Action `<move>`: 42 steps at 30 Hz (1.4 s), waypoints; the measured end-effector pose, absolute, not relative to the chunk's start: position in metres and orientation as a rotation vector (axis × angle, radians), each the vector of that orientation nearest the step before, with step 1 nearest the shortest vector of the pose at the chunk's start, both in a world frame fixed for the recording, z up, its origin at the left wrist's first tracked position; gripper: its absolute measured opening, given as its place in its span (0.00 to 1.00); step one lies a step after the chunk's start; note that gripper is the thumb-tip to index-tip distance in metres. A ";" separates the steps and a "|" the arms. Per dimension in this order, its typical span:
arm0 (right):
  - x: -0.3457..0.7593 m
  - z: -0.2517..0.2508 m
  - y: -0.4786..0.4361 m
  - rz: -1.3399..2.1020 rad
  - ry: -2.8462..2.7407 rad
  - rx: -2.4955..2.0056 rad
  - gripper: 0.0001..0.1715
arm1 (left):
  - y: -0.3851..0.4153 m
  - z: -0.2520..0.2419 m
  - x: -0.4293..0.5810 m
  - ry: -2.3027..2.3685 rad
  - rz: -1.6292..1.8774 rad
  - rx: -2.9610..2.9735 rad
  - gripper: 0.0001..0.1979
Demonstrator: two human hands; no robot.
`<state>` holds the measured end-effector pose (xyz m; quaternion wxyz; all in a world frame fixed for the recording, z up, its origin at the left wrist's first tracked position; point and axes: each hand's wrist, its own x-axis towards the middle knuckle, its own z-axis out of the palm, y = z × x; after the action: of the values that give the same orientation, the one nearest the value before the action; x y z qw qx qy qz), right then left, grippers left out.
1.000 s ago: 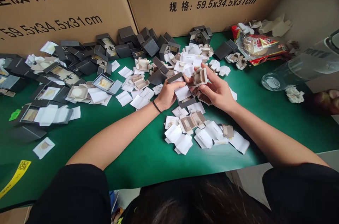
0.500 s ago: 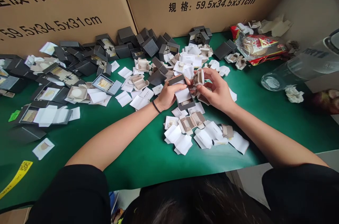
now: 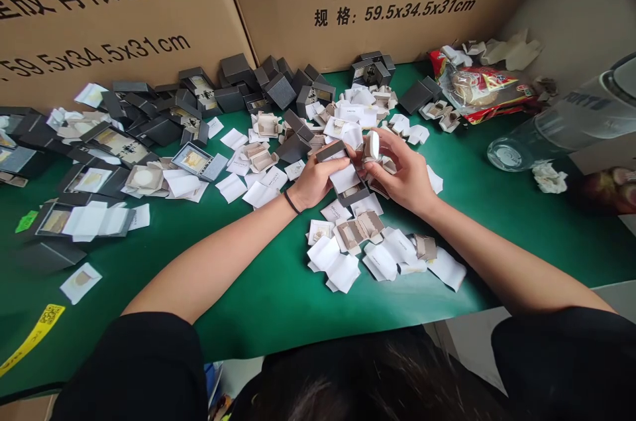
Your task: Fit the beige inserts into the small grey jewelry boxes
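My left hand grips an open dark grey jewellery box with a white card inside it. Just right of the box, my right hand pinches a small folded cardboard insert whose white face shows. Its far side is hidden by my fingers. Below the hands lie folded white cards and a brown-grey cardboard insert. More white cards and inserts are heaped behind and to the left of my hands.
Several dark boxes are piled along the back left, before large cartons. On the right are a red snack packet, a clear bottle and crumpled tissue. A yellow strip lies at front left.
The insert in my right hand has turned, so its white face now shows instead of its hollow side. My left hand and the box have stayed nearly still.
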<state>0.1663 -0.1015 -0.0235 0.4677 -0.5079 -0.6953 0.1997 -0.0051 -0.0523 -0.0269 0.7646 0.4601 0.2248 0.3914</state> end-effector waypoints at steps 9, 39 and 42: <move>0.167 -0.027 -0.102 0.349 -1.635 -1.217 0.33 | -0.057 -0.025 -0.001 0.605 1.035 1.208 0.13; 0.159 -0.014 -0.108 0.207 -2.057 -1.055 0.28 | -0.064 -0.026 -0.003 0.772 1.123 1.478 0.23; 0.158 -0.014 -0.107 0.206 -2.084 -1.071 0.28 | -0.064 -0.025 -0.003 0.748 1.132 1.500 0.23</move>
<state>0.1584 -0.1066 -0.0144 0.3846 -0.4204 -0.8178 0.0808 -0.0025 -0.0641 -0.0251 0.5308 0.6285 0.3136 0.4743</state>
